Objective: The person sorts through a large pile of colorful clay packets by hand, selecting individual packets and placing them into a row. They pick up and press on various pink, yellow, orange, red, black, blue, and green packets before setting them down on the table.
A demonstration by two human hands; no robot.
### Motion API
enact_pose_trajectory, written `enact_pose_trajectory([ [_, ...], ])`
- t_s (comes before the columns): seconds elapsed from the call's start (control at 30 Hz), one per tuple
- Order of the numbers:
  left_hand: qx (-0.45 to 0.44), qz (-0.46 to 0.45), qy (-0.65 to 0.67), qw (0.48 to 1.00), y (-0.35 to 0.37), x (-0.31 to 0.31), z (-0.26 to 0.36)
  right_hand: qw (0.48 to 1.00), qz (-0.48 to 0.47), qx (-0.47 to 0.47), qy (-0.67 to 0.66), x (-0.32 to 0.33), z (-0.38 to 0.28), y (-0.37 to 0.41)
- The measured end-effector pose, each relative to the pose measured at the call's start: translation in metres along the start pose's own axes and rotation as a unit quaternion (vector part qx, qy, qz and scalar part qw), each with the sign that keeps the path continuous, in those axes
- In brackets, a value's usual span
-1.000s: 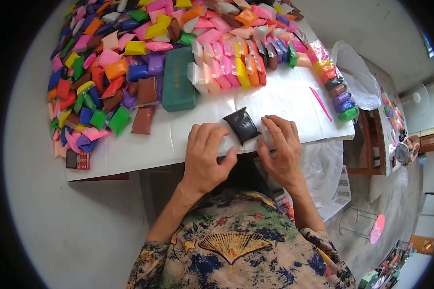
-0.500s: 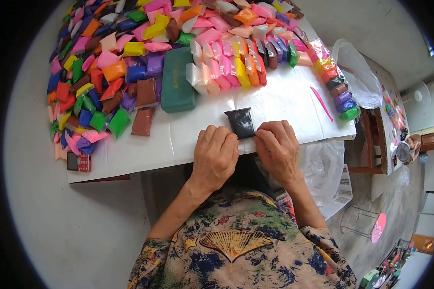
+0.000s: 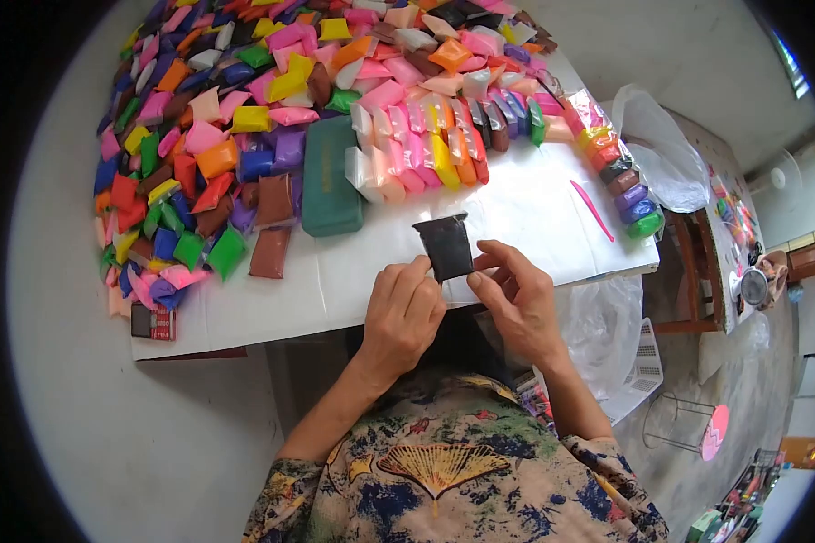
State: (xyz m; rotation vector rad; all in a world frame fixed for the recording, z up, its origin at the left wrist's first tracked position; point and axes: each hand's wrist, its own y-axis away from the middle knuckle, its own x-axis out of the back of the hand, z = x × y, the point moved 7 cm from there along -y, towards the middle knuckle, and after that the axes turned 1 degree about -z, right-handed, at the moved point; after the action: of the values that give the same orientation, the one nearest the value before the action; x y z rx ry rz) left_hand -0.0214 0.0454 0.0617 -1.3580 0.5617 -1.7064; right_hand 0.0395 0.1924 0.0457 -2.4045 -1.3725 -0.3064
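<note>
Both hands (image 3: 407,312) (image 3: 516,303) pinch black packet (image 3: 445,246) closed-fingered.

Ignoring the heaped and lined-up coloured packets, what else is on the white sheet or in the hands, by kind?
Black packet, pinched between left hand and right hand: 1
Dark green case: 1
Pink stick: 1
Small red box: 1
Total: 4

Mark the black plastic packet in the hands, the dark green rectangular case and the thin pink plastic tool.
black plastic packet (image 3: 445,247), head view, middle of its face.
dark green rectangular case (image 3: 330,176), head view, centre of lid.
thin pink plastic tool (image 3: 591,210), head view, mid-shaft.
</note>
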Motion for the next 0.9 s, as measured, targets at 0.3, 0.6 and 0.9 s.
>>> enact_pose_trajectory([
  [0.3, -0.078, -0.012, -0.027, 0.997, -0.008, 0.0, 0.012, 0.982, -0.02, -0.077, -0.171, 0.005, 0.001, -0.008],
  [0.6, -0.109, -0.028, 0.047, 0.993, -0.018, -0.012, 0.018, 0.996, -0.047, -0.033, -0.075, 0.014, -0.013, -0.025],
  [0.9, 0.021, -0.057, 0.057, 0.996, -0.014, -0.025, -0.006, 0.995, -0.002, 0.065, 0.082, 0.053, 0.021, -0.088],
])
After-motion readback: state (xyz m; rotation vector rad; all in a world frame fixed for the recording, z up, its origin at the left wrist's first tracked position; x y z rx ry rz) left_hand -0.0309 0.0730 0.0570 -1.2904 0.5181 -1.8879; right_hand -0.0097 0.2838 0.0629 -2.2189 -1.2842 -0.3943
